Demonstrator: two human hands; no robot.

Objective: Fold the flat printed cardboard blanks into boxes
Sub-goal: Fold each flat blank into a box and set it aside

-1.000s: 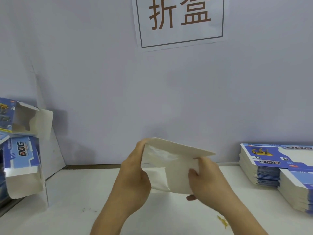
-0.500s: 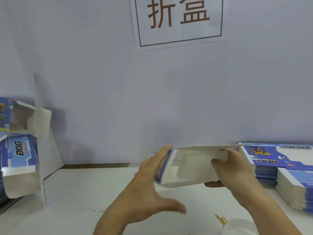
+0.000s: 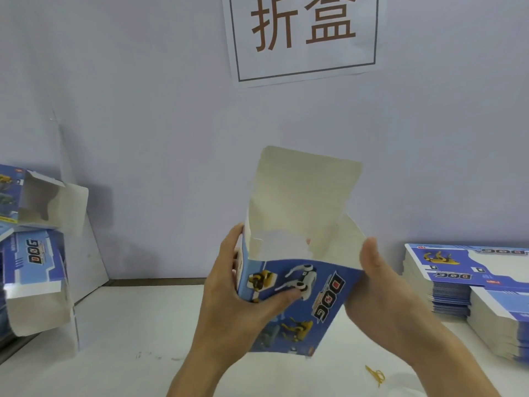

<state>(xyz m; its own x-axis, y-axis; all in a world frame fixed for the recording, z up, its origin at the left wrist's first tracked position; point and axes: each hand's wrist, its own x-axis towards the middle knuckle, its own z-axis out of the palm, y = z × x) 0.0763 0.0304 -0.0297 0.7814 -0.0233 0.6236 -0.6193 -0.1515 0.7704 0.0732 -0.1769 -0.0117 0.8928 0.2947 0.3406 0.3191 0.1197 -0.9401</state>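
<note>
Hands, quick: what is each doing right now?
Left hand: grips the opened box, thumb on its printed front.
Right hand: holds the box's right side.

- Bench (image 3: 137, 333) lies open at 7 o'clock.
- Folded boxes (image 3: 34, 276) block 9 o'clock.
- Blank stacks (image 3: 469, 282) block 3 o'clock.
- Wall (image 3: 171, 138) closes 12 o'clock.

A box (image 3: 297, 282) stood upright above the middle of the table (image 3: 128, 339), held between the left hand (image 3: 237, 305) on its left side and the right hand (image 3: 380, 299) on its right, its open top flap raised toward the wall (image 3: 171, 138) behind. A stack of flat blanks (image 3: 446, 279) lay on the table to the right, against the wall. Folded boxes (image 3: 34, 253) were piled at the left edge. A paper sign (image 3: 303, 35) hung on the wall above the box. A small clip (image 3: 376, 375) lay on the table before the right hand
</note>
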